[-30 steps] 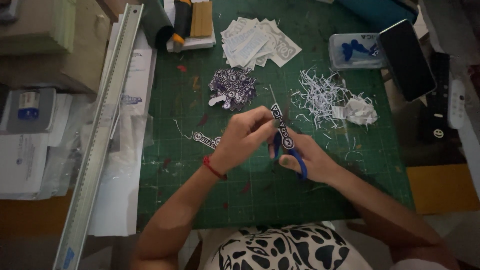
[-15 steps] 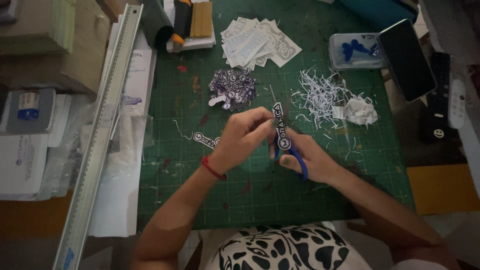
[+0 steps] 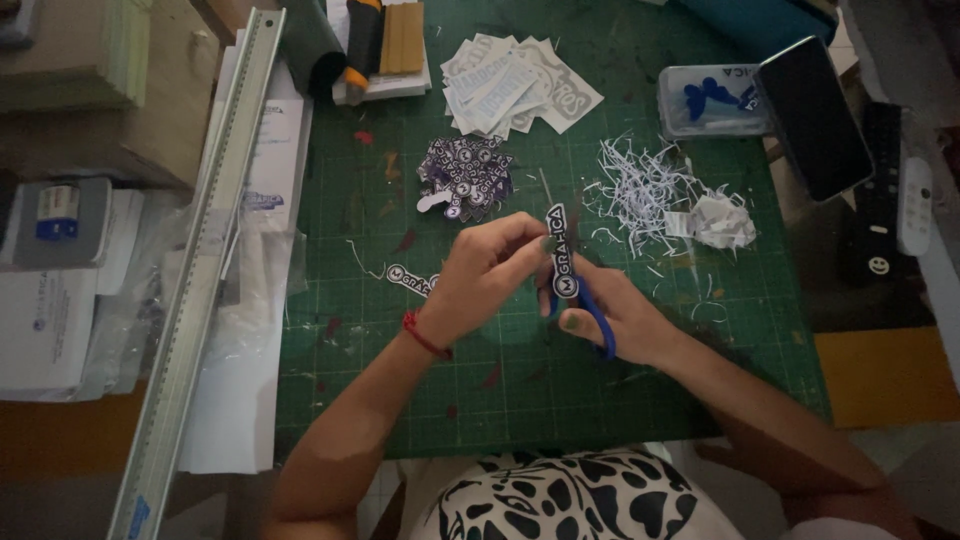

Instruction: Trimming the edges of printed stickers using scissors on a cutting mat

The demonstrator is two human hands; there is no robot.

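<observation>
Green cutting mat (image 3: 480, 380), gridded, paint-flecked, covering the middle of the desk; work in hand judged to be trimming a printed sticker out of its strip; the next move would call for the paper to be turned steadily into the blades, staying outside the printed edge.

Long metal ruler (image 3: 205, 270), lying along the mat's left border over white sheets; boxes and papers stacked beyond it.

Dark phone (image 3: 812, 115), propped at the mat's upper right, beside a clear plastic box (image 3: 705, 100); remote control (image 3: 915, 205) further right.

Stack of uncut white sheets (image 3: 520, 80) at top centre; pile of finished purple stickers (image 3: 468, 178) just below; heap of white paper trimmings (image 3: 650, 195) to the right.

Left hand (image 3: 480, 275), red cord at the wrist, fingertips pressed together, pinching the sticker strip (image 3: 560, 262) upright above mat centre.

Right hand (image 3: 610, 312), fingers curled through the blue scissors (image 3: 590, 310), blades meeting the strip; whether they are apart, cannot tell.

One cut sticker (image 3: 410, 281) lying flat, left of the hands.
</observation>
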